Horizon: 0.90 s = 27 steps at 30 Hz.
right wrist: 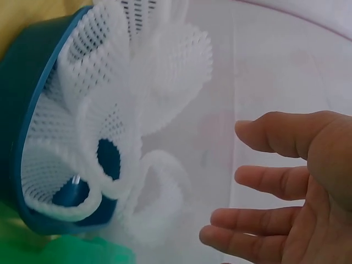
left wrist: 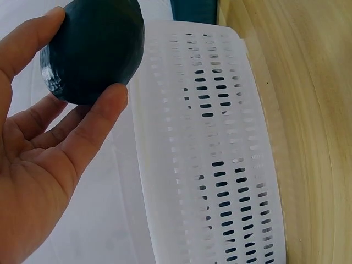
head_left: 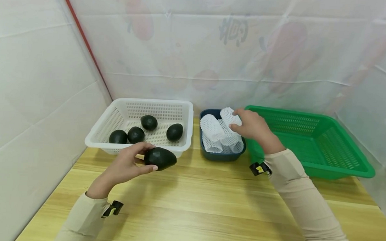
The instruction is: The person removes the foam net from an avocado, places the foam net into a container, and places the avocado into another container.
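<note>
My left hand (head_left: 126,165) grips a dark avocado (head_left: 161,158) between thumb and fingers, held above the table just in front of the white basket (head_left: 122,145). In the left wrist view the avocado's smooth dark skin (left wrist: 96,49) shows between the fingertips. Over the small dark blue bin (head_left: 222,157), my right hand (head_left: 252,127) reaches toward a white foam net sleeve (head_left: 230,117) on top of the pile. The right wrist view shows that hand's fingers (right wrist: 264,223) spread, with a gap between them and the foam sleeves (right wrist: 170,77).
Several more avocados (head_left: 149,122) lie in the white basket at the left. A large green basket (head_left: 335,168) stands right of the blue bin. All three containers are along the back of the wooden table (head_left: 190,205), before a pale sheet (head_left: 183,45).
</note>
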Each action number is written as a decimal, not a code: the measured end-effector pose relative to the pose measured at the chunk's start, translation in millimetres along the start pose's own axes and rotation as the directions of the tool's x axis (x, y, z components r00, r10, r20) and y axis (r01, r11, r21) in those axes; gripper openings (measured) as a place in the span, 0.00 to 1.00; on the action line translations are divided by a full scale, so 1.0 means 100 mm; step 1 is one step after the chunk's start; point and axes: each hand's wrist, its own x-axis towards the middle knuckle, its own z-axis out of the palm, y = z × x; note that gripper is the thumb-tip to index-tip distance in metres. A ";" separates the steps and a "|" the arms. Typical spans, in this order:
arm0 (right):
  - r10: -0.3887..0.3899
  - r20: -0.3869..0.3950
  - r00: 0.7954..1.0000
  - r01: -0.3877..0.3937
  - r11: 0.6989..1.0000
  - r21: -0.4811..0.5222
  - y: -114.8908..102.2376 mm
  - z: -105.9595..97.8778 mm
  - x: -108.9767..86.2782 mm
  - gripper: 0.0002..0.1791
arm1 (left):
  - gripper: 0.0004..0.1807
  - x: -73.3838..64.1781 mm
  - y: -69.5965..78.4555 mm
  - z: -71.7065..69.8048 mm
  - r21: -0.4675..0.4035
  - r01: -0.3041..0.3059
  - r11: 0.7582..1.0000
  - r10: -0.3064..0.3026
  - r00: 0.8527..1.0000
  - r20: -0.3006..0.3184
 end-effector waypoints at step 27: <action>-0.108 0.017 0.994 0.109 0.991 -0.076 -0.47 0.18 -0.11 0.28 | 0.28 0.19 -0.16 -0.10 -0.020 0.057 0.998 -0.059 0.979 -0.195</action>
